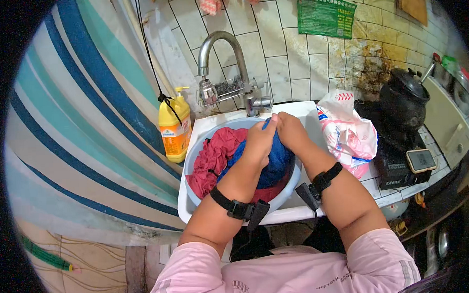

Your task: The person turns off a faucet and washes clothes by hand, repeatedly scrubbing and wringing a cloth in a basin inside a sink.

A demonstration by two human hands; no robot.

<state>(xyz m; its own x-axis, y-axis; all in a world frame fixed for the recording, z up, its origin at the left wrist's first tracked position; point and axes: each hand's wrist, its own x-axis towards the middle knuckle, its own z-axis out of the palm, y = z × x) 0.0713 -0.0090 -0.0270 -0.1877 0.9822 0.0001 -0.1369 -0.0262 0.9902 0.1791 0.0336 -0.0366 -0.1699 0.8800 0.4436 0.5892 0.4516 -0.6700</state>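
Note:
A light blue basin [293,184] sits in the white sink [310,210]. Crumpled wine-red cloth [216,155] fills its left side. A dark blue cloth [277,163] bunches up in the middle, under and between my hands. My left hand [260,139] is closed on it, thumb pointing up toward the faucet. Beside it, nearly touching, my right hand [292,130] is closed on the same cloth. A small bit of blue shows at the top between them. My palms and most fingertips are hidden.
A curved metal faucet [233,40] stands behind the basin. A yellow pump bottle [175,130] is to the left. On the right are a plastic bag [348,137], a black pot [404,99] and a phone-like device [421,160] on the stove.

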